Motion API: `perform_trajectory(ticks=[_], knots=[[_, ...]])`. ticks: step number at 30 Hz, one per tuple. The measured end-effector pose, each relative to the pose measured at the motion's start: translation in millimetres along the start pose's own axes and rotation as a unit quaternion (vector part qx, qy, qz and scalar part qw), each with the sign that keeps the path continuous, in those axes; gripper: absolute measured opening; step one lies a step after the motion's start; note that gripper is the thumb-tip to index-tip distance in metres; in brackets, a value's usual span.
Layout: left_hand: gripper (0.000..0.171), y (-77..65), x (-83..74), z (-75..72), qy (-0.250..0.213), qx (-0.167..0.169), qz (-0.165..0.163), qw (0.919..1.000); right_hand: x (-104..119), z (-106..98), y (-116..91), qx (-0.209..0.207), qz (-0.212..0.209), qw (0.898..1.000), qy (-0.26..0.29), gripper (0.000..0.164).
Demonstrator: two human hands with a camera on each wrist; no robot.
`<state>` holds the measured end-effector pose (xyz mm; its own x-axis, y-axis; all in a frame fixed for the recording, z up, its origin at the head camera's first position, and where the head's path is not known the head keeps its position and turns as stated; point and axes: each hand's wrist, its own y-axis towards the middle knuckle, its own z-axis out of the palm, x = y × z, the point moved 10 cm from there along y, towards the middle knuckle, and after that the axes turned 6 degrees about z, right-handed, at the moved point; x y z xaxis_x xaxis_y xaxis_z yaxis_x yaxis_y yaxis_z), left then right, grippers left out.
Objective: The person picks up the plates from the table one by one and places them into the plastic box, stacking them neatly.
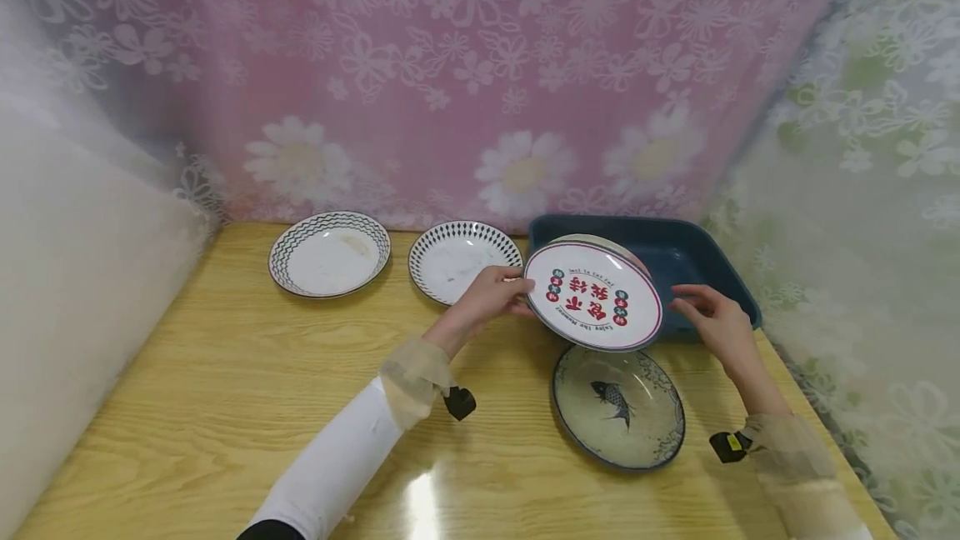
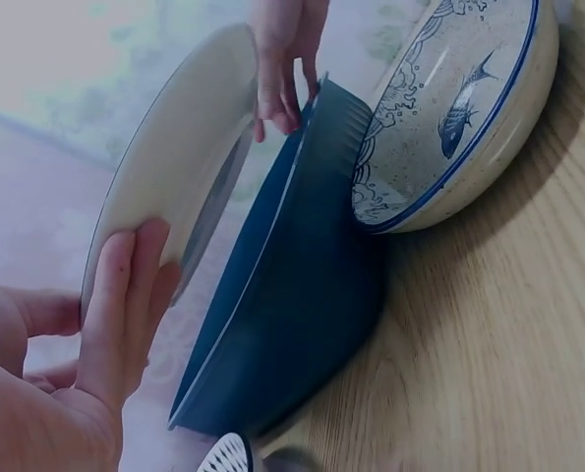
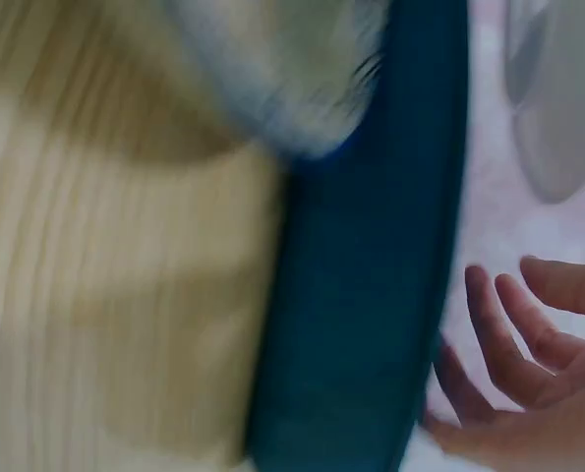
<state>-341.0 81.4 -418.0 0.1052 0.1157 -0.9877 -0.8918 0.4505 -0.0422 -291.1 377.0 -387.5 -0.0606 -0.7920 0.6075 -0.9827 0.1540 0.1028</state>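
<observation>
A white plate [image 1: 592, 297] with red characters and a thin red rim is tilted above a dark teal basin [image 1: 693, 252]. My left hand [image 1: 491, 298] grips its left edge, thumb on the upper face and fingers [image 2: 125, 285] beneath, as the left wrist view shows. Another pale rim [image 1: 600, 242] peeks out behind the plate; what it belongs to is mostly hidden. Over the basin's right side, my right hand [image 1: 720, 327] has loosely bent fingers, apart from the plate and holding nothing. In front of the basin sits a greyish dish [image 1: 618, 407] with a blue fish.
Left of the basin is a white plate with a black diamond border [image 1: 465, 261]. Farther left lies a plate with a wavy-line border [image 1: 330, 255]. All rest on a wooden table [image 1: 300, 390]. A pink floral curtain [image 1: 420, 90] hangs behind, with pale sheets at both sides.
</observation>
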Motion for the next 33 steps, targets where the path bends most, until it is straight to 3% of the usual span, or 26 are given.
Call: perform_trajectory(ticks=[2, 6, 13, 22, 33], knots=[[0.035, 6.7, -0.6, 2.3, -0.017, -0.011, 0.001, 0.9998, -11, 1, 4, -0.01, 0.004, 0.999, -0.034, 0.042], [0.034, 17.9, -2.7, 8.0, -0.042, -0.038, 0.004, 0.9984, -26, 14, 7, 0.026, 0.008, 0.997, -0.066, 0.047], [0.032, 38.7, -6.5, 16.5, -0.002, -0.074, 0.003, 0.9973, -26, 25, 7, 0.056, -0.026, 0.991, -0.119, 0.044], [0.053, 54.1, -9.0, 26.9, 0.054, -0.102, 0.024, 0.993, -23, 26, 8, 0.017, -0.049, 0.993, -0.108, 0.04], [0.048, 62.4, -6.1, 27.8, 0.09, -0.105, 0.037, 0.9897, -24, 26, 5, 0.026, -0.05, 0.993, -0.104, 0.041]])
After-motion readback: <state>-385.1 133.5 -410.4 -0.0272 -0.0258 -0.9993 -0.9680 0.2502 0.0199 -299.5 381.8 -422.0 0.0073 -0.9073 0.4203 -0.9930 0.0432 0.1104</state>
